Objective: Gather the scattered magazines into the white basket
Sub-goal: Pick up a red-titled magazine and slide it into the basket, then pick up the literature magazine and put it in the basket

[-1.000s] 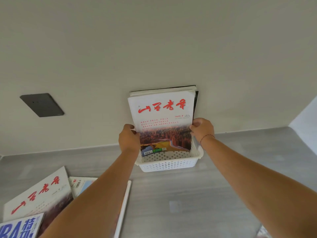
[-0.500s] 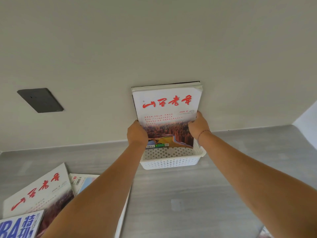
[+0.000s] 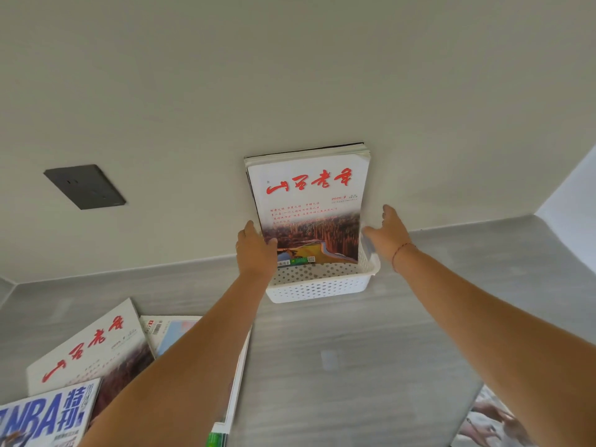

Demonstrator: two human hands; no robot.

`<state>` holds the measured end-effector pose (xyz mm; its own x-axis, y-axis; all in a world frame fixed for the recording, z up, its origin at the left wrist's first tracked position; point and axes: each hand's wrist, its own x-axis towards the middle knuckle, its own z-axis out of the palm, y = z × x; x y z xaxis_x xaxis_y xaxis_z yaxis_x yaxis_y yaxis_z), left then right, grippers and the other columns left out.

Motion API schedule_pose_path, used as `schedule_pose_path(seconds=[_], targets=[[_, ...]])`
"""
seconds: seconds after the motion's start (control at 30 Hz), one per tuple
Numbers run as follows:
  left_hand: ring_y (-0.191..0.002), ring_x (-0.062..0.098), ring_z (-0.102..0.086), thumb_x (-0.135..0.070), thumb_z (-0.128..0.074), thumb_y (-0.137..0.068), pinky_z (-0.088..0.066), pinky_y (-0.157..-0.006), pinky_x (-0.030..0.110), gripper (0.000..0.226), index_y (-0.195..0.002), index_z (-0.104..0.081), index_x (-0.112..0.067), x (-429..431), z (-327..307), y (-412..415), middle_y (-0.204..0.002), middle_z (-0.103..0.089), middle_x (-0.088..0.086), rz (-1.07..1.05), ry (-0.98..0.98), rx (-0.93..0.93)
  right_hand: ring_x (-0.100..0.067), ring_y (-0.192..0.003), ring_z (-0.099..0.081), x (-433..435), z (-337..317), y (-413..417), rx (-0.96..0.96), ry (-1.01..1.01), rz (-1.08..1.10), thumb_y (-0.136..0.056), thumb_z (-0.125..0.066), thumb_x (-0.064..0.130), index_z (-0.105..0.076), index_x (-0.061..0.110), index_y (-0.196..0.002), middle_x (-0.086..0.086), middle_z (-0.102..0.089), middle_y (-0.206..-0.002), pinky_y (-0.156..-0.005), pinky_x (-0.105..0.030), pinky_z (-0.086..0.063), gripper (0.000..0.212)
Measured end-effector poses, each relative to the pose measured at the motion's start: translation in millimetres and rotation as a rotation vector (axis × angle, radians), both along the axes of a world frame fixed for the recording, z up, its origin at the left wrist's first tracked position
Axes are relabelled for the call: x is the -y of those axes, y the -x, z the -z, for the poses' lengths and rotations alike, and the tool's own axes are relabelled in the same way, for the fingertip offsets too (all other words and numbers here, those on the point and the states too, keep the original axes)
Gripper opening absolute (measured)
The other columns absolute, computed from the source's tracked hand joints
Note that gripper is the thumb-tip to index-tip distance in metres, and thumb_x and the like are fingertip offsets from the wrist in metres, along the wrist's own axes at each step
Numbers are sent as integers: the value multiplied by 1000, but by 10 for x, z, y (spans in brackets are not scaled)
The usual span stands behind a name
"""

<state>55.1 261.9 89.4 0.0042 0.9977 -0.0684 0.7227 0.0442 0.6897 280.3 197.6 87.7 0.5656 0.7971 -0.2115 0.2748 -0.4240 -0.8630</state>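
Just one camera, worn on the person's head. It looks forward and down across the grey bench [image 3: 371, 366] to the wall [image 3: 290, 75] behind. The white basket [image 3: 319, 290] by the wall sits near the middle, far from the camera.

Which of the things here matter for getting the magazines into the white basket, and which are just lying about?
Part of the job: white basket; upright magazines standing in it; left hand at their edge; right hand, open beside them; red-titled magazine, NBA magazine and pale blue magazine, lying on the counter.
Just there: dark wall socket; grey counter.
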Motion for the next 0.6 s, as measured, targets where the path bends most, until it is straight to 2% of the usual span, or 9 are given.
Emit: schedule_pose_path(seconds=[0.07,0.23,0.3,0.37,0.43,0.53,0.6], targets=[[-126,32,-44,-18,-56,-89,-40,-103,45,60,-140,-28,-8,218,15,25,-142,-38,15,4,-49,-7,-25,-141,-28,286,40,-54,13,-26,24,-87,-58,18,-18,14,-148,-8,-24,-154,-108,-33,-29,73],[-126,27,-41,-11,-60,-85,-36,-104,40,43,-126,-46,-10,1005,143,-172,-134,-48,12,110,-336,27,-25,-138,-31,1303,249,-117,60,-37,170,-84,-62,17,-27,12,-145,-11,-30,-150,-112,-34,-26,70],[-121,24,-45,-11,-59,-85,-38,-103,38,36,-120,-51,-12,1366,273,-348,-127,-51,8,223,-326,80,-26,-139,-30,1795,412,-149,96,19,226,-84,-63,18,-29,10,-144,-12,-30,-150,-112,-33,-23,69],[-115,18,-48,-16,-57,-87,-41,-99,32,28,-115,-54,-16,1734,435,-558,-121,-52,1,357,-204,105,-27,-138,-32,2328,564,-191,122,116,307,-84,-63,21,-31,11,-143,-12,-34,-148,-113,-39,-26,68],[-110,15,-52,-19,-56,-89,-42,-89,25,23,-111,-56,-20,2059,594,-758,-117,-51,-2,456,1,137,-30,-131,-40,2818,664,-221,133,217,427,-82,-64,24,-39,14,-138,-12,-43,-142,-108,-46,-35,62],[-105,17,-57,-22,-57,-88,-39,-78,19,28,-116,-57,-16,2462,801,-1094,-119,-56,2,521,321,146,-35,-123,-46,3487,781,-264,107,344,594,-81,-66,25,-46,13,-132,-16,-49,-135,-104,-47,-39,57],[-106,21,-58,-23,-58,-86,-40,-79,21,35,-119,-56,-11,2665,876,-1290,-121,-59,7,554,443,105,-37,-121,-48,3818,835,-275,54,386,681,-80,-67,23,-49,12,-131,-18,-51,-133,-103,-48,-40,55]])
